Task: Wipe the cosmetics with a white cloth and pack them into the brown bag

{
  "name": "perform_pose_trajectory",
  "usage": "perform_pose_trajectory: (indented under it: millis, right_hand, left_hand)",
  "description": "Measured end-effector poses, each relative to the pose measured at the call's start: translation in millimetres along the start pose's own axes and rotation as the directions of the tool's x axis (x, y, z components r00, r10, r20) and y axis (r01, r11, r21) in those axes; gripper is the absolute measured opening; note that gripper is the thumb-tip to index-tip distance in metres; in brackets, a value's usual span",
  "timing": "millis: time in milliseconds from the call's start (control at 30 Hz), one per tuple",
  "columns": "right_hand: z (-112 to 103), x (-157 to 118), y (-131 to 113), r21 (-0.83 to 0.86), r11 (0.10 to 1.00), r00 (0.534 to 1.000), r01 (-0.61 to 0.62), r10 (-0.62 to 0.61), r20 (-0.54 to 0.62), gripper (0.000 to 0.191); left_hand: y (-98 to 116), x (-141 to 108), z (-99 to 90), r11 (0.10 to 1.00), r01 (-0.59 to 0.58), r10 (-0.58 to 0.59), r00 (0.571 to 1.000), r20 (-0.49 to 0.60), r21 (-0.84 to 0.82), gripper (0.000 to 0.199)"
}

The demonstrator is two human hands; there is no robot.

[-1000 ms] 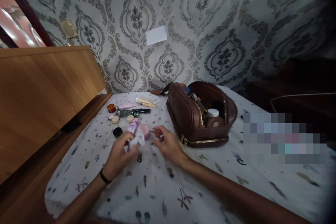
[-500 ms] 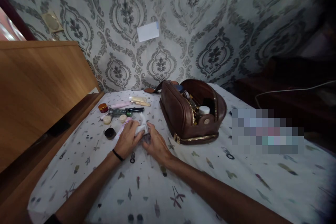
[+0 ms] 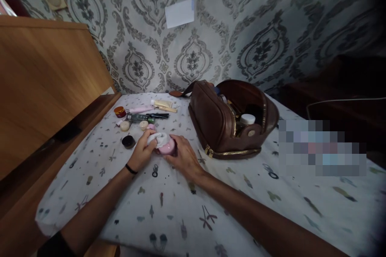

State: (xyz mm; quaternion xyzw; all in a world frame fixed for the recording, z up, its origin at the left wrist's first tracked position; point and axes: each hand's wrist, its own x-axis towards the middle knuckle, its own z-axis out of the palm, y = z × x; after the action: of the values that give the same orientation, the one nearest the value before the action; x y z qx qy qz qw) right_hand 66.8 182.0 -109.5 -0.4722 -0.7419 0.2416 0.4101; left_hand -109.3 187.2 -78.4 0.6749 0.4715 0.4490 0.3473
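Between my two hands is a pink, rounded, glossy container (image 3: 167, 147), low over the patterned sheet. My right hand (image 3: 186, 158) grips its right side, fingers curled behind it and thumb in front. My left hand (image 3: 144, 149), with a black band at the wrist, is closed on a crumpled white cloth (image 3: 159, 139) pressed on the container's top and left. Left of that hand lies a round black lid (image 3: 128, 141). Beyond it sit two small cream-coloured round pieces, one of them a cream disc (image 3: 124, 126).
An open brown toiletry bag (image 3: 220, 118) holding a white-capped jar (image 3: 247, 119) stands to the right. Toward the wall lie an amber jar (image 3: 120, 112), a dark green tube (image 3: 138, 117), a pink tube (image 3: 140, 109) and a cream tube (image 3: 162, 103). A wooden cabinet (image 3: 51, 88) borders the left side.
The pink container, mostly hidden by my hands and the cloth before, now shows between them. My left hand has shifted the cloth on it. The whole view has moved slightly.
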Motion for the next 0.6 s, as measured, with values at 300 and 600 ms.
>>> perform_pose_trajectory:
  millis: [300, 600]
  right_hand:
    - [-6, 3, -4, 0.098, 0.991, 0.994, -0.092, 0.097, -0.056, 0.035]
    - [-10, 5, -14, 0.802, 0.569, 0.979, -0.182, 0.181, 0.094, 0.050]
  left_hand:
    - [13, -4, -1.9, 0.998, -0.024, 0.031, 0.992, 0.120, -0.063, 0.038]
    - [9, -6, 8.8, 0.875, 0.278, -0.293, 0.956, 0.025, -0.397, 0.068]
